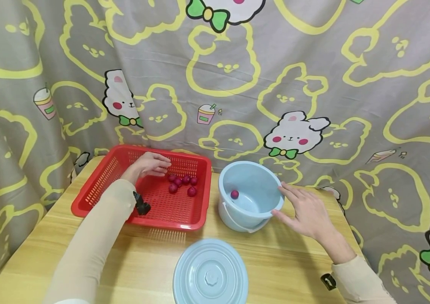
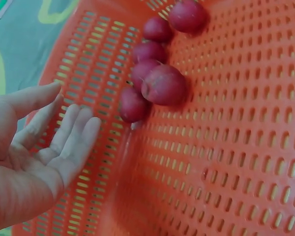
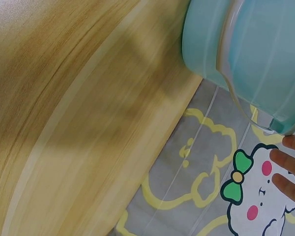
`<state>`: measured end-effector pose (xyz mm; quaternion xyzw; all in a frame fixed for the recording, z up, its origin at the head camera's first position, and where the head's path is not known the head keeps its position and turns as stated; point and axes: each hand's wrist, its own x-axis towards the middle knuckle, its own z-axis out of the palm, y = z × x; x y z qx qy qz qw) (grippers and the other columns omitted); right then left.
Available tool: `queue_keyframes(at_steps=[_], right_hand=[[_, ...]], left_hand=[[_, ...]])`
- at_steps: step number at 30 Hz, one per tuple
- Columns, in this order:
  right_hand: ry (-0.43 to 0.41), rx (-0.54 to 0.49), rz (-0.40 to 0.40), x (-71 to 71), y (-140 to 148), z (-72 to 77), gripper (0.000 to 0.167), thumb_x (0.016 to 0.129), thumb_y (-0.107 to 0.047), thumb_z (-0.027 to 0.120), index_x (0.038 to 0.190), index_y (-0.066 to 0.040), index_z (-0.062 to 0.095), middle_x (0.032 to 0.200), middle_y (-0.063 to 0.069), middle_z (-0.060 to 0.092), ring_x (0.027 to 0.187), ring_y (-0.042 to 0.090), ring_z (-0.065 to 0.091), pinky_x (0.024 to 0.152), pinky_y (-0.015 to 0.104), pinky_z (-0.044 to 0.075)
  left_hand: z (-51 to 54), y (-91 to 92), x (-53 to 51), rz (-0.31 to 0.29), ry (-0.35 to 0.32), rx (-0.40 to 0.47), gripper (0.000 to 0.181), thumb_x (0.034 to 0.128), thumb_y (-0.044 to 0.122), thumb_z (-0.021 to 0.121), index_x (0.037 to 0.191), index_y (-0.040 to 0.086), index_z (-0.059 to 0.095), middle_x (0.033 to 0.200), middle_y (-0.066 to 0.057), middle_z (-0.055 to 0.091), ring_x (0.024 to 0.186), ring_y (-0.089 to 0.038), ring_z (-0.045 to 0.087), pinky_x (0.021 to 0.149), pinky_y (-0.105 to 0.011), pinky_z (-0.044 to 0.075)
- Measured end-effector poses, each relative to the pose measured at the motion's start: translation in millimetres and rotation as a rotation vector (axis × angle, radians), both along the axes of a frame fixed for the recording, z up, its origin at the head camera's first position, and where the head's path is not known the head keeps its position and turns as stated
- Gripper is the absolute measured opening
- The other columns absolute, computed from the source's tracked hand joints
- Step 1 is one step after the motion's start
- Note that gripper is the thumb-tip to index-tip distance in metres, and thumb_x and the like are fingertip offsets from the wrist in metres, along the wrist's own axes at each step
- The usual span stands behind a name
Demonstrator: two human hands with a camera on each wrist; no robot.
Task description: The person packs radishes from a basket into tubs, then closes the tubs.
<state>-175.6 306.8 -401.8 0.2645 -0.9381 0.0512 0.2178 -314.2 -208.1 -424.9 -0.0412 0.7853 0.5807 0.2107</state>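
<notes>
My left hand [image 1: 149, 164] hovers over the red plastic basket [image 1: 85, 202], fingers extended and nothing held. Several small round dark-red fruits [image 1: 172, 188], plum-like, lie on the basket floor to the right of that hand. In the left wrist view, the fruits [image 2: 164, 84] cluster beyond the fingertips [image 2: 92, 123], apart from them. My right hand [image 1: 306, 211] touches the right rim of a light blue bucket [image 1: 251, 190] with its thumb and fairly straight fingers. One dark-red fruit [image 1: 234, 194] sits inside the bucket. The right wrist view shows only fingertips [image 3: 285, 164] by the bucket [image 3: 265, 49].
A round light blue lid [image 1: 210, 274] lies on the wooden table [image 1: 142, 261], in front of the basket and bucket. The bucket's handle [image 1: 238, 223] hangs down its front. A patterned grey curtain [image 1: 230, 105] rises behind the table.
</notes>
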Motion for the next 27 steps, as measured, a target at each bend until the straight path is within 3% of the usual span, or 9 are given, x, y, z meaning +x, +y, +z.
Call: queue_keyframes(at_steps=[7,13,27], right_hand=[[-0.006,-0.001,0.0,0.9,-0.2,0.0,0.074,0.084,-0.058,0.077,0.138,-0.009,0.068,0.142,0.015,0.069,0.12,0.043,0.071,0.094,0.061,0.059],[-0.015,0.004,-0.003,1.1,-1.2,0.5,0.074,0.084,-0.058,0.077,0.139,-0.009,0.067,0.144,0.015,0.069,0.12,0.043,0.071,0.094,0.061,0.059],[-0.01,-0.001,-0.005,1.0,-1.5,1.7,0.074,0.083,-0.057,0.078,0.138,-0.009,0.068,0.143,0.015,0.069,0.119,0.043,0.072,0.093,0.061,0.059]], left_hand=[[-7.3,-2.2,1.4,-0.023,-0.021,-0.005,0.05,0.1066,0.016,0.062,0.151,-0.005,0.051,0.155,-0.029,0.054,0.137,-0.04,0.062,0.114,-0.05,0.054],[-7.9,-3.9,5.6,-0.071,-0.048,-0.061,0.054,0.1058,0.019,0.064,0.151,-0.006,0.05,0.155,-0.029,0.053,0.139,-0.044,0.059,0.112,-0.05,0.055],[-14.1,2.9,5.5,-0.142,-0.03,-0.128,0.053,0.105,0.017,0.065,0.151,-0.004,0.051,0.153,-0.029,0.056,0.136,-0.044,0.062,0.107,-0.049,0.06]])
